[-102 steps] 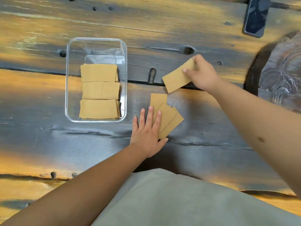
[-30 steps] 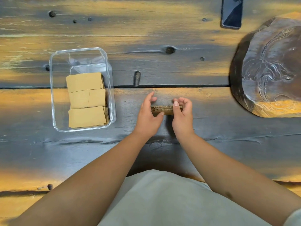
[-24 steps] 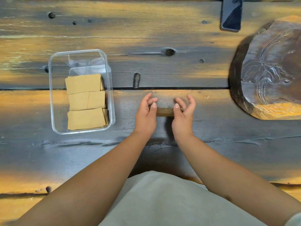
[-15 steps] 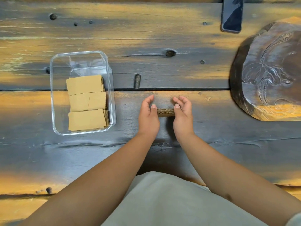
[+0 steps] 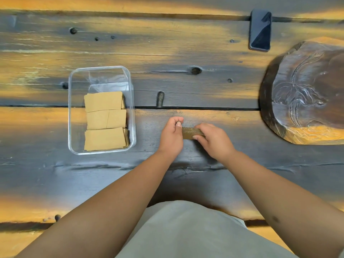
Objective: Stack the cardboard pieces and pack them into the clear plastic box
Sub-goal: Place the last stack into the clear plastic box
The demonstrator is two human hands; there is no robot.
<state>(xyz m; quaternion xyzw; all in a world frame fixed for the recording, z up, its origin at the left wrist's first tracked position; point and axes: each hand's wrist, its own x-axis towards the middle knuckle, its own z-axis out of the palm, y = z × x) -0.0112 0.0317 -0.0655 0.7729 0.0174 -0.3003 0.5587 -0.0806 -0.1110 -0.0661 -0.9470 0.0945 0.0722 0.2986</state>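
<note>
Cardboard stack stood on edge on wooden table, pinched by right hand; left hand curled against its end. Edges best squared before transfer to clear plastic box.

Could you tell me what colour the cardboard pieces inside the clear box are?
Plain tan-brown cardboard pieces, no print, seen best in the head view.

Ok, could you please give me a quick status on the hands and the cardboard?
Right hand grips cardboard stack on edge; left hand steadies its end. Box partly filled. Path to it open.
</note>
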